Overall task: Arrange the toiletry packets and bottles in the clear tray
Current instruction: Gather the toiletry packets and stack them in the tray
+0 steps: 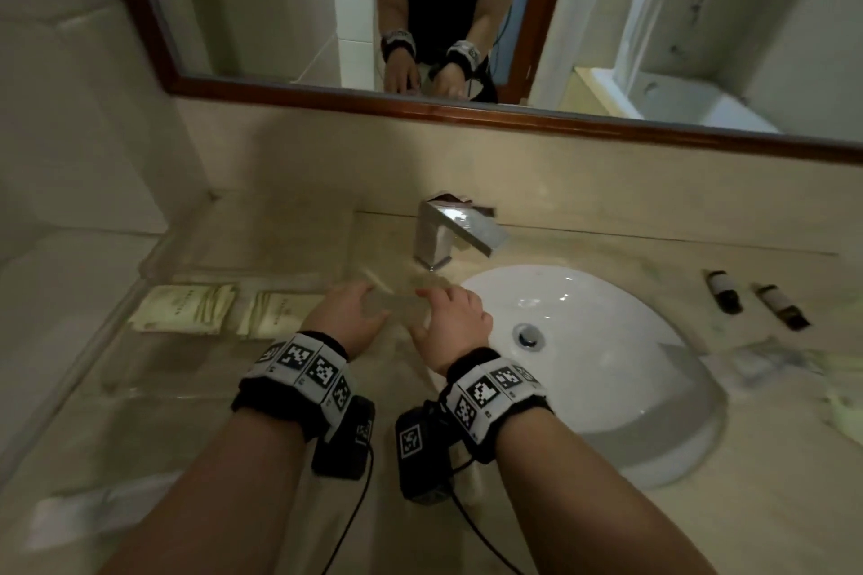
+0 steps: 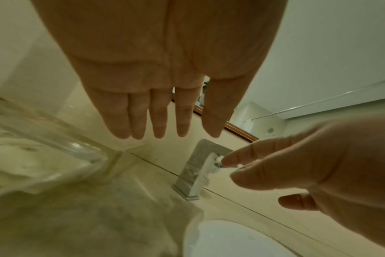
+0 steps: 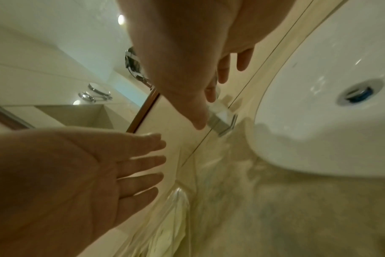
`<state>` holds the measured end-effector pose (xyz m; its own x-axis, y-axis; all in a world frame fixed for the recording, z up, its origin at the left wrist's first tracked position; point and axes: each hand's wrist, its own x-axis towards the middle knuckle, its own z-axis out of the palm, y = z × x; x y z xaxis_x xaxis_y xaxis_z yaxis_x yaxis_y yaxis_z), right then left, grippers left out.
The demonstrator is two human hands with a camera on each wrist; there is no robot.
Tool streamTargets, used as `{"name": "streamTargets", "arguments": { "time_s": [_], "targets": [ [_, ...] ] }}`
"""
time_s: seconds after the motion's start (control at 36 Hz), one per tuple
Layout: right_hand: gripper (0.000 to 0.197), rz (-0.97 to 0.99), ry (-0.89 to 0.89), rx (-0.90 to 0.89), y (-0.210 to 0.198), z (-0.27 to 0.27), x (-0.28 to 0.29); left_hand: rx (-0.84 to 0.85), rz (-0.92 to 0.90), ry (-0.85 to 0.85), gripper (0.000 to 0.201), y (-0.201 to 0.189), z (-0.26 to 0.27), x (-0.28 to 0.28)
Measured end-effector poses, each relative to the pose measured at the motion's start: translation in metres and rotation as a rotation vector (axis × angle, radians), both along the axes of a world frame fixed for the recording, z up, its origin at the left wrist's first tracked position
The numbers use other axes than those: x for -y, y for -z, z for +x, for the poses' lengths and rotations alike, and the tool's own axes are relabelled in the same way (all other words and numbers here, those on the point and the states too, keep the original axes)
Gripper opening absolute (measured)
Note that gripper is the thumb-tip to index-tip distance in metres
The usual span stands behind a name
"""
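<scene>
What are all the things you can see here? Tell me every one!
Clear plastic tray: one, see-through, on the counter left of the tap.
Pale yellow toiletry packets: two show, lying flat in the tray.
Small dark bottles: two, brown-black, lying on the counter right of the basin.
Clear wrapped packets: blurred, number unclear, near the basin's right edge.
White oval basin: one, with a metal drain.
Square chrome tap: one, behind the basin.
Beige marble counter: one.
Wood-framed mirror: one, on the wall.
Left hand: open, over the tray's right end.
Right hand: open, beside it.
</scene>
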<state>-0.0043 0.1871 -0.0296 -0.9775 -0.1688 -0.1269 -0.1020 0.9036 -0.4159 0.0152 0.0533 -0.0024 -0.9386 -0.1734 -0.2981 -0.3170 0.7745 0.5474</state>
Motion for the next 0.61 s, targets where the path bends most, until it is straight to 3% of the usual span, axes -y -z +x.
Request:
{"name": "streamTargets", "arguments": {
  "time_s": [0.31, 0.61],
  "targets": [
    [0.047, -0.054, 0.209, 0.022, -0.007, 0.015, -0.136, -0.028, 0.037, 0.177, 0.051, -0.004, -0.001, -0.122],
    [0.047, -0.081, 0.469, 0.089, 0.020, 0.042, -0.283, -0.074, -0.017, 0.375, 0.048, 0.008, -0.005, -0.248]
  ]
}}
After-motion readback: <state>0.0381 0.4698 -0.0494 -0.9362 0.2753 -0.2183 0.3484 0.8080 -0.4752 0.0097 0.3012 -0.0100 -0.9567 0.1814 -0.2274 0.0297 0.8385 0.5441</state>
